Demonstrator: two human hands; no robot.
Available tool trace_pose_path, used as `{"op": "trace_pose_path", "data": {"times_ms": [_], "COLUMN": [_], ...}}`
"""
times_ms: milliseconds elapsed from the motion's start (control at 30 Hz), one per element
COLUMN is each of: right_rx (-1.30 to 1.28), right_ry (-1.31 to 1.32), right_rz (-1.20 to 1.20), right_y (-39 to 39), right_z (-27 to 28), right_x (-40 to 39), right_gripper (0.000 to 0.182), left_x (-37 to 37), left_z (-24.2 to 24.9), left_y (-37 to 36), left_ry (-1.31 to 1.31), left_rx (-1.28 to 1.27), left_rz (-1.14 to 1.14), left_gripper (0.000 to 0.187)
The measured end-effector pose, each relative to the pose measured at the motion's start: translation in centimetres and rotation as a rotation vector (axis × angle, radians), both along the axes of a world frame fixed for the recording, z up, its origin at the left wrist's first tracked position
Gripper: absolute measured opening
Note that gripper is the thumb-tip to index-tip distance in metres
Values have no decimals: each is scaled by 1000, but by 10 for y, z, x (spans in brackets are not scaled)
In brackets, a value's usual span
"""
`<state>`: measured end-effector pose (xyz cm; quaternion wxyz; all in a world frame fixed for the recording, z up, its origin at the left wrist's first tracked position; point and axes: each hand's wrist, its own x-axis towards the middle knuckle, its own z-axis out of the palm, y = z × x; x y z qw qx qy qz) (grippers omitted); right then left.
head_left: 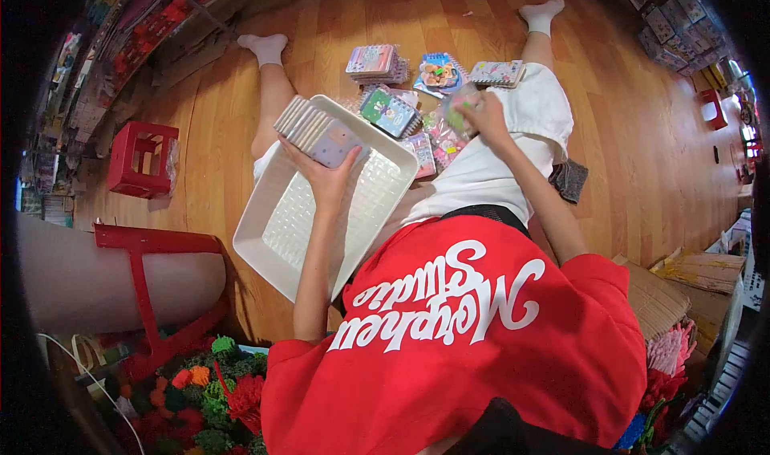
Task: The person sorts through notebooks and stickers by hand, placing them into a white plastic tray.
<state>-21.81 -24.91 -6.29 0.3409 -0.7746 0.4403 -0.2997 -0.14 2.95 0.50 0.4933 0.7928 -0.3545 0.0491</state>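
Note:
My left hand (325,176) is wrapped round a stack of small notebooks (333,144) with pale covers, holding it over the far end of a white plastic basket (269,250). The basket stands tilted beside my lap, its woven-look bottom bare. My right hand (486,118) is closed on a clear plastic packet (459,110) with pink and green bits showing through. Beneath it lie more pink-patterned pieces (443,136). Between the two hands are spiral notebooks (389,111) with green and blue covers, and another small notebook (420,152) rests by the basket's rim.
Further off on the wooden floor (321,34) sit a notebook stack (375,60), a blue spiral notebook (439,71) and a patterned notebook (496,72) by my leg. A red stool (143,160) stands at left. Stacked boxes (682,26) are at far right, colourful yarn-like pieces (216,383) at lower left.

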Motion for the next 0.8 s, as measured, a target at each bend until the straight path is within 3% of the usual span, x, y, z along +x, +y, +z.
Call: {"op": "trace_pose_path", "data": {"times_ms": [33, 167, 367, 400, 500, 567, 633, 700, 733, 800], "right_rx": [43, 232, -543, -525, 0, 494, 721, 679, 632, 796], "right_ry": [-95, -274, 435, 406, -186, -114, -29, 53, -20, -14], "right_rz": [-130, -92, -164, -128, 449, 631, 740, 779, 890, 869], "right_y": [-10, -40, 35, 48, 82, 101, 116, 126, 123, 124], "right_z": [-6, -40, 19, 34, 60, 78, 99, 114, 94, 86], "right_x": [-1, -8, 7, 10, 25, 31, 30, 27, 31, 28], "right_gripper": [48, 59, 81, 79, 77, 76, 74, 71, 68, 65], "left_x": [2, 5, 0, -1, -4, -4, -8, -8, -8, -8], "left_z": [0, -7, -6, -5, -3, -1, 4, 3, 3, 4], "left_y": [1, 0, -2, -2, -2, -4, -3, -2, -2, -4], "left_ry": [-38, -106, -91, -98, -112, -110, -45, -21, -10, 15], "left_rx": [16, 64, 56, 58, 52, 23, -9, -9, -25, -61], "left_rz": [8, 42, 45, 38, 20, 8, -35, -37, -48, -69], "left_gripper": [141, 142, 141, 141, 143, 144, 144, 143, 142, 141]}}
